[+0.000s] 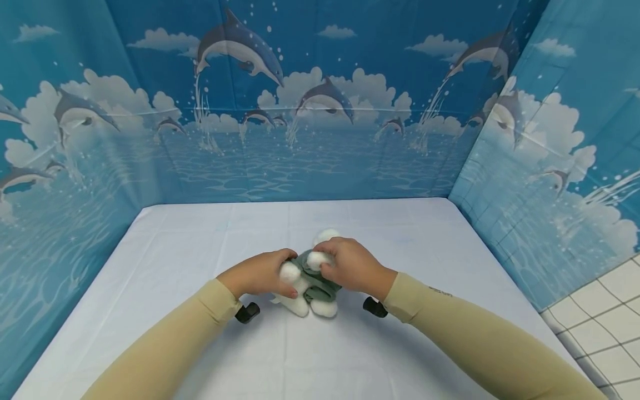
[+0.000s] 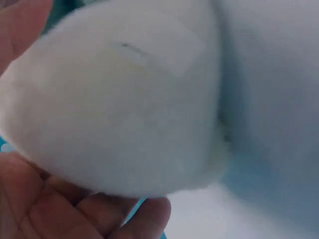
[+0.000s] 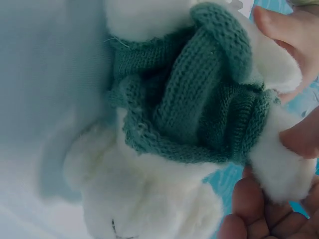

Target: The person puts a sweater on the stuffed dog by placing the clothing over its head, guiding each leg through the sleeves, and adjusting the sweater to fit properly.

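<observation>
A white plush toy (image 1: 299, 286) in a green knitted sweater (image 1: 325, 286) is held between both hands over the white cloth. My left hand (image 1: 262, 272) grips its left side, thumb nearer me and fingers beyond. In the left wrist view, a rounded white part (image 2: 124, 109) with a short dark mark fills the space between thumb and fingers. My right hand (image 1: 352, 265) pinches a white stubby limb (image 3: 281, 154) that sticks out of the sweater, clear in the right wrist view. Rumpled knit folds lie across the body there, and a dark stitched line shows on a fluffy white part below.
A white cloth (image 1: 200, 233) covers the table under the toy. Blue dolphin-print curtains (image 1: 310, 161) stand along the back and both sides. White tiles (image 1: 610, 311) show at the lower right. A small black device (image 1: 247, 313) sits at each wrist.
</observation>
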Available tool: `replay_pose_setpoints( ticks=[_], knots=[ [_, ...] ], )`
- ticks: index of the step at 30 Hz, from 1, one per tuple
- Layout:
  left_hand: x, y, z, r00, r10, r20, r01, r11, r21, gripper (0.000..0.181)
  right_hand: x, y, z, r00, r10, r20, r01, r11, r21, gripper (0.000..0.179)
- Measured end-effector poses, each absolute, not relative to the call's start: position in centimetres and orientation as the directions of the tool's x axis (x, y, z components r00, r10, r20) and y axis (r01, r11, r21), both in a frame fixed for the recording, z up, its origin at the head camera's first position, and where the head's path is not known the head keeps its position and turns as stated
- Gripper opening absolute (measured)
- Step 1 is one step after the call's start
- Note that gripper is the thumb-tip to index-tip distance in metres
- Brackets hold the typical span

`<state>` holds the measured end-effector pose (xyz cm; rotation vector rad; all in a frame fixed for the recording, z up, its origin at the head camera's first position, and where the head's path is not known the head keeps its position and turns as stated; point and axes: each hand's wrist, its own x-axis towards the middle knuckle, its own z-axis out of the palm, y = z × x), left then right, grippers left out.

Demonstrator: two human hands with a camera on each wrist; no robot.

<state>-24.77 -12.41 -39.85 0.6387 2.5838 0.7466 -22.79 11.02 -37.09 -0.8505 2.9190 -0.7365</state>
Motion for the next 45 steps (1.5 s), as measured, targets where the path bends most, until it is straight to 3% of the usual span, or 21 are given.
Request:
replay_pose_setpoints(
  ticks=[13,20,26,29,35,38,42,45],
  knots=[
    [-24.8,-11.8,-40.3,-0.865,0.491,-0.101,0.399,0.796,0.454,0.05,-22.7,11.0,-37.3,-0.852,-0.502,0.15,-0.51,0.73,-0.455,0.017],
    [-24.6,-11.5,-39.4,-0.867,0.496,0.047,0.481,0.81,0.336,0.046,-22.8,11.8,-37.8,-0.871,-0.469,0.147,-0.478,0.736,-0.48,0.009],
    [-23.9,-11.0,-39.3,-0.783,0.592,0.189,0.617,0.777,0.123,0.045,-22.7,12.5,-37.5,-0.858,-0.512,0.042,-0.476,0.762,-0.439,0.017],
    [-23.6,-10.8,-39.6,-0.733,0.644,0.221,0.665,0.746,0.032,0.046,-23.0,12.6,-37.1,-0.837,-0.543,0.066,-0.519,0.75,-0.409,0.023],
    [-22.9,-10.4,-39.9,-0.622,0.742,0.249,0.747,0.658,-0.095,0.044,-24.4,12.6,-37.5,-0.749,-0.65,0.132,-0.661,0.746,-0.076,0.042],
    [-22.7,-10.5,-39.9,-0.624,0.749,0.222,0.761,0.647,-0.044,0.047,-24.6,12.6,-38.0,-0.734,-0.673,0.094,-0.675,0.738,0.017,0.043],
    [-23.0,-11.1,-39.4,-0.693,0.704,0.154,0.72,0.666,0.195,0.056,-24.5,12.7,-38.5,-0.739,-0.665,0.103,-0.664,0.746,0.048,0.043],
    [-23.5,-11.4,-39.1,-0.75,0.651,0.119,0.645,0.68,0.349,0.049,-24.4,12.7,-38.8,-0.753,-0.649,0.109,-0.648,0.76,0.05,0.045]
  ],
)
